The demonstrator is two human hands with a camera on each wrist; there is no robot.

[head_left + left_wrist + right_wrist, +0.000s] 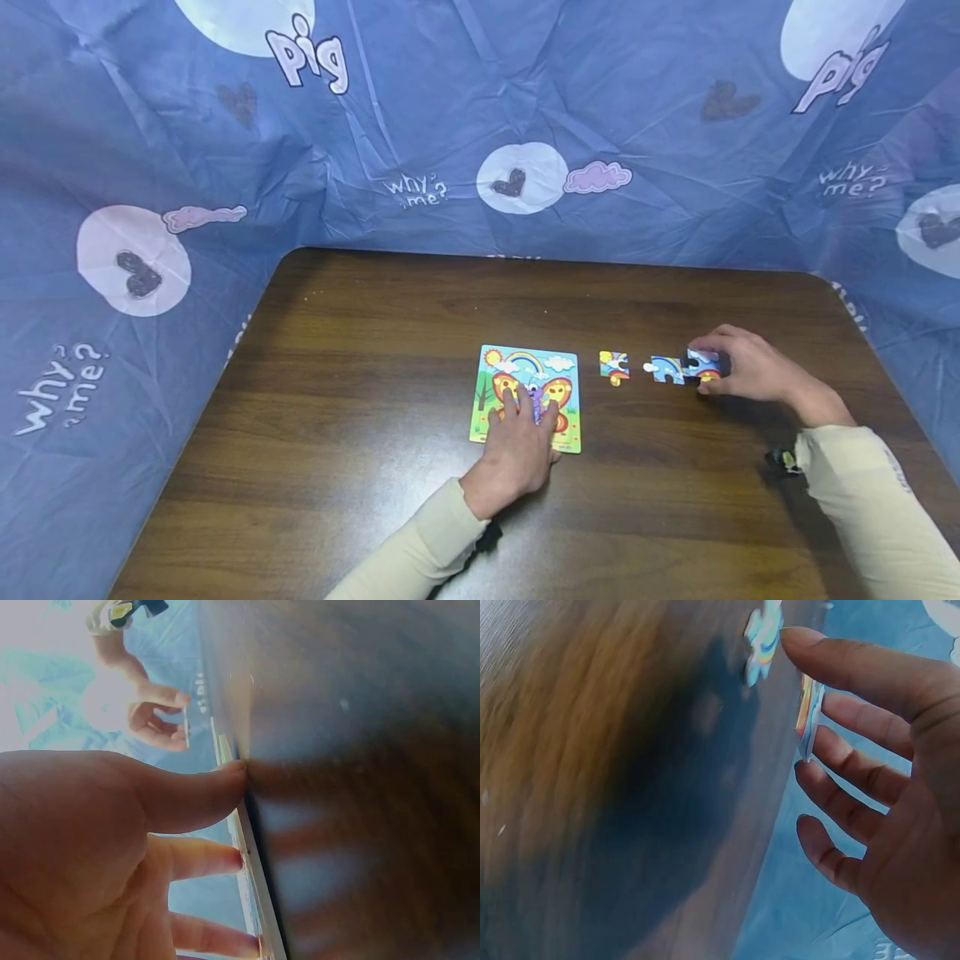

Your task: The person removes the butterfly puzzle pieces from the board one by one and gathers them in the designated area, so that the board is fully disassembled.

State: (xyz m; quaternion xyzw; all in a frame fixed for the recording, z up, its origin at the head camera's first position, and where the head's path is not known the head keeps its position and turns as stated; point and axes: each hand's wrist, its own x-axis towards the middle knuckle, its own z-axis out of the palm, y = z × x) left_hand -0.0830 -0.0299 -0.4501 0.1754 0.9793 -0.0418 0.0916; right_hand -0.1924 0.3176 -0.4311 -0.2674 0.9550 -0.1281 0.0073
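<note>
A square butterfly jigsaw puzzle (483, 412) lies flat near the table's middle. My left hand (519, 446) rests over its lower half, fingers spread on the picture and partly covering the butterfly. In the left wrist view, the left thumb (199, 796) reaches the puzzle's thin edge. To the right, my right hand (757, 371) pinches a blue puzzle piece (703, 363) between thumb and fingers; the right wrist view shows this held piece (810, 716) tilted up on edge. Just left of it lies a rainbow puzzle piece (666, 370). A yellow-and-blue puzzle piece (613, 367) lies nearer the puzzle.
The brown wooden table (337, 400) carries the puzzle and loose pieces. A blue printed cloth (420, 108) hangs behind the table and along both sides, close to its edges.
</note>
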